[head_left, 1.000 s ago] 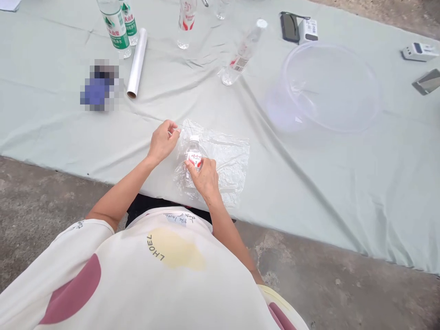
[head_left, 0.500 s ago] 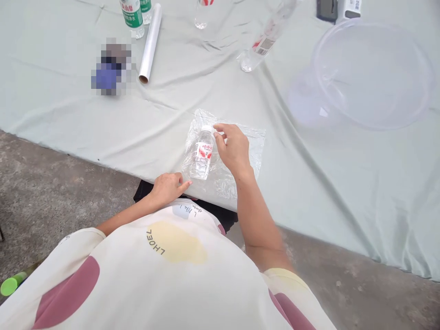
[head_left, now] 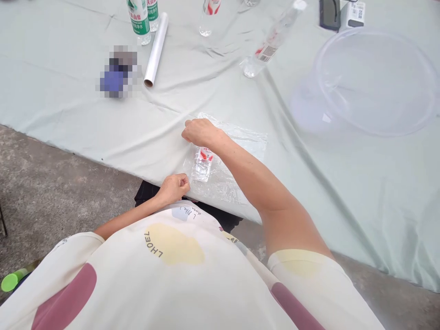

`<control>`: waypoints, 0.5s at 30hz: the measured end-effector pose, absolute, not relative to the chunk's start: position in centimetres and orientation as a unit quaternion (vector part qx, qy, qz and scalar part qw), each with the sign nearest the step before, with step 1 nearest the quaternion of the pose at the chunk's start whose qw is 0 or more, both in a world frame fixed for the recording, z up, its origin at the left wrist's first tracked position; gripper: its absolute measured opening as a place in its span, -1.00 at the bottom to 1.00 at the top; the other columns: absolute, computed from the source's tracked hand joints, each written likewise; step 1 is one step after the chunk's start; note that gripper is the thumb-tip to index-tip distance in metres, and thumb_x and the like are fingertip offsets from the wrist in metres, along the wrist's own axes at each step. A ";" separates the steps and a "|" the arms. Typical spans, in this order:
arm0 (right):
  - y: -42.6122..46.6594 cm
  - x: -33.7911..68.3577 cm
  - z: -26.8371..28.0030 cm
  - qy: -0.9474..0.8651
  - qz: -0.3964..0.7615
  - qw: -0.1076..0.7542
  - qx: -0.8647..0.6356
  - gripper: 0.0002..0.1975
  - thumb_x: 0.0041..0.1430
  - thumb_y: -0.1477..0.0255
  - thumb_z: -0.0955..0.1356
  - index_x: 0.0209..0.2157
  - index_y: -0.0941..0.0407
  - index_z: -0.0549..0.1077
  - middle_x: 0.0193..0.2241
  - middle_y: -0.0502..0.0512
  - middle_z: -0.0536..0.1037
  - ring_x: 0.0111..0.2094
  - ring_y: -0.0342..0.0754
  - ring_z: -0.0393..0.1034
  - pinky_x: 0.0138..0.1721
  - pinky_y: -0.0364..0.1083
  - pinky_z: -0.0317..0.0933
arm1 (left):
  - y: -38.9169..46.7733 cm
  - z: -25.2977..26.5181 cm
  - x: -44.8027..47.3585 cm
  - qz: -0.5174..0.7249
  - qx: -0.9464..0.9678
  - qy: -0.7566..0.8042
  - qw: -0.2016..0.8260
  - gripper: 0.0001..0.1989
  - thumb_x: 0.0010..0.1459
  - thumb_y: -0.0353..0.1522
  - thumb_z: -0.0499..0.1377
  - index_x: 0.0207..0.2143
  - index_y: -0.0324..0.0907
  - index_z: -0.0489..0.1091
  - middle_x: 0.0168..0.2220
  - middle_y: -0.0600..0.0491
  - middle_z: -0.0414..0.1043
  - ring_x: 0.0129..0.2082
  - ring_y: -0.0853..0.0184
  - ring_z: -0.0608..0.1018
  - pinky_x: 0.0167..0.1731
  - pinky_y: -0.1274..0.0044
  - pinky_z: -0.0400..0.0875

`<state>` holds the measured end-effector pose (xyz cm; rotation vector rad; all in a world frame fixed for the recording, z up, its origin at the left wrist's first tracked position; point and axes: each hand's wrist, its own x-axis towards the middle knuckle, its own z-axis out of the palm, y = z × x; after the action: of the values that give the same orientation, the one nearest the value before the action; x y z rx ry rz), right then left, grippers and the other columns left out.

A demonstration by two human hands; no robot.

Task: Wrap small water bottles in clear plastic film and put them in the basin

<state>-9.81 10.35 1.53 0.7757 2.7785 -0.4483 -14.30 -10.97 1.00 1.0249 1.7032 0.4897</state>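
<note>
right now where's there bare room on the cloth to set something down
A wide bare patch of cloth lies right of the plastic sheet, nearer than the clear basin. Another lies left of the blurred item. It is crowded around the small bottle: right hand over its top end, left hand close by its base. The far side holds other bottles.

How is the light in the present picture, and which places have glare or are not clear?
Head view: soft, even light, with faint shadows in the folds of the cloth; head view: pale glints on the plastic film; head view: the clear tub looks hazy, and a pixelated patch hides detail beside the white roll.
</note>
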 end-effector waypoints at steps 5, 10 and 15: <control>10.6 -5.3 3.3 0.945 -0.198 0.038 0.259 -0.82 0.15 0.43 0.33 -0.53 0.14 0.43 -0.40 0.19 0.40 -0.33 0.00 0.31 -0.28 0.00 0.16 | -11.5 2.2 -14.9 0.253 0.369 0.727 0.522 -0.96 0.12 -0.34 0.05 -0.38 -0.11 0.25 -0.35 0.14 0.55 -0.50 0.39 0.59 -0.54 0.60 0.28; 9.9 -3.4 4.2 0.945 -0.175 0.035 0.273 -0.83 0.19 0.48 0.29 -0.46 0.15 0.47 -0.35 0.19 0.43 -0.37 -0.04 0.30 -0.34 -0.03 0.10 | -10.7 2.6 -14.2 0.250 0.368 0.723 0.529 -0.64 0.12 -0.18 0.18 -0.08 -0.08 0.21 -0.29 0.12 0.57 -0.55 0.37 0.57 -0.57 0.56 0.29; 10.0 -2.3 3.6 0.927 -0.234 -0.043 0.289 -0.81 0.21 0.49 0.27 -0.40 0.15 0.52 -0.33 0.19 0.48 -0.34 -0.02 0.34 -0.31 -0.03 0.10 | -9.7 1.5 -12.6 0.231 0.422 0.699 0.529 -0.78 0.13 -0.19 0.20 -0.33 -0.11 0.25 -0.61 0.24 0.41 -0.61 0.37 0.51 -0.47 0.54 0.31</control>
<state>-2.28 9.96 3.64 0.9329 2.9964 -0.7571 -12.60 -9.71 1.53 1.0087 1.6699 0.5528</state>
